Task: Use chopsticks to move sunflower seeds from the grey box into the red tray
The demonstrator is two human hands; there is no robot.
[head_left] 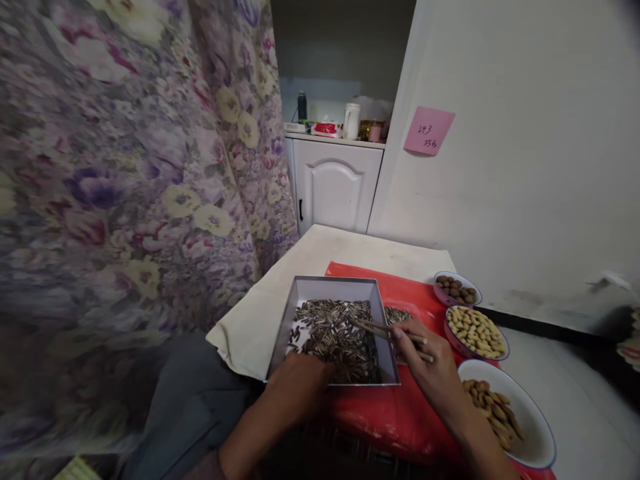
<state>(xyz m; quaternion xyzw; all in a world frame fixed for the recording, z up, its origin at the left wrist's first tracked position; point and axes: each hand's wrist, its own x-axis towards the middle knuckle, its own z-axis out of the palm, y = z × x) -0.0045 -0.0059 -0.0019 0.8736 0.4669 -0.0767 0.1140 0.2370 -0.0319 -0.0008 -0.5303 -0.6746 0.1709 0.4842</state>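
Fingers [413, 327] clamped together around a pair of wooden chopsticks [373, 325], the right hand [431, 365] is reaching over the right side of a shallow box [333, 288]. The chopsticks' long axis is running from near right to far left, the thin tips pointing left and slightly far, above dark sunflower seeds [330, 320] in the box; whether they are pinching one is too small to tell. The left hand [303, 380] is leaning over the box's near edge, its fingertips hidden, so whether it is gripping anything is impossible to tell. Seeds are covering most of the box floor, with paler bottom showing at left, while a smaller heap [397, 313] is lying just beyond the right side. Judging by those amounts, the handling is looking far from finished: chopsticks are in hand, but plenty of seeds are remaining in the box. Underneath, a red sheet [395, 417] is covering part of a cream tablecloth [270, 313]. Farther right, three bowls are standing in a row: far [440, 293], middle [453, 347] and near [530, 413], all holding nuts [475, 330].
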